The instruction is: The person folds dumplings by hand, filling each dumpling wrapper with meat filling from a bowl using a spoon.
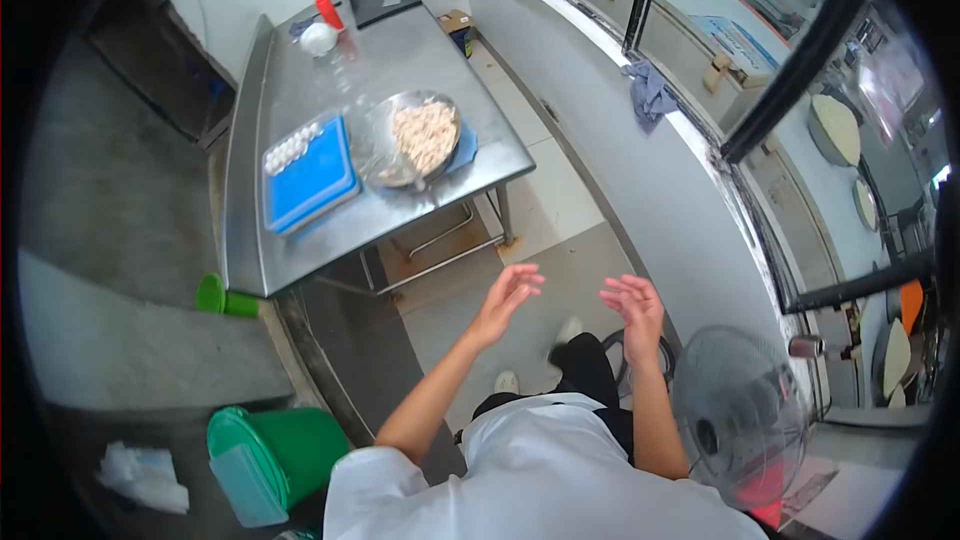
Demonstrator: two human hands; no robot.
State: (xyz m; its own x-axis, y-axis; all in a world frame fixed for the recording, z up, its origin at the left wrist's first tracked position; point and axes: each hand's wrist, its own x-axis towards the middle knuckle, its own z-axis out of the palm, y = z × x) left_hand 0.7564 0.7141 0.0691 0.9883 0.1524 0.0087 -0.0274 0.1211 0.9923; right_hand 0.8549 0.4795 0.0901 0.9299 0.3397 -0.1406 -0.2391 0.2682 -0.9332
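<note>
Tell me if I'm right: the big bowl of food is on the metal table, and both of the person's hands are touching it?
Not quite: the left hand and right hand aren't touching the big bowl. The head view shows them raised, apart from it. The bowl is on the metal table.

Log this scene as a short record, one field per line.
Hands: left hand and right hand raised apart, open and empty
Work surface: metal table, touched by neither hand
Table's near end: metal bowl holding pale food pieces; blue-lidded container
Table's far end: red bottle, black board
Person's left: green bin
Person's right: fan
</note>
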